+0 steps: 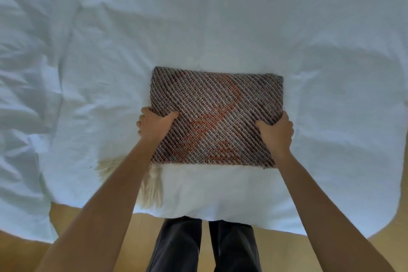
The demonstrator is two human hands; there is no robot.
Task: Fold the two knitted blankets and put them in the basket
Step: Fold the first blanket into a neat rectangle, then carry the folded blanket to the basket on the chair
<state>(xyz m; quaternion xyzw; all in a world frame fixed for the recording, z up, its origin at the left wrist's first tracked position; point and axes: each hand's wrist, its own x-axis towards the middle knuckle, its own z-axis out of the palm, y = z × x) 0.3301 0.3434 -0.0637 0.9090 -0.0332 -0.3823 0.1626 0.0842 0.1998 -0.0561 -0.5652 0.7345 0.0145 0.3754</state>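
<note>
The bed (198,17) bears a cream blanket (209,187), beneath the gripped brown blanket (216,115), fringe (152,185) just below the left hand (153,125).

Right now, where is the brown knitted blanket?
Head view, centre: the brown knitted blanket lies atop the white tasselled blanket, gripped between left hand and right hand.

Rumpled white bedsheet (220,17) right across the frame, from nine through twelve to three. Deep creases bunched over at nine, smoother up toward twelve and two. Draped over the bed's near edge at six. Yellow-brown floor (282,252) down at five and seven, just below the hem. Soft, cool, even light, faint shadows in the folds.
</note>
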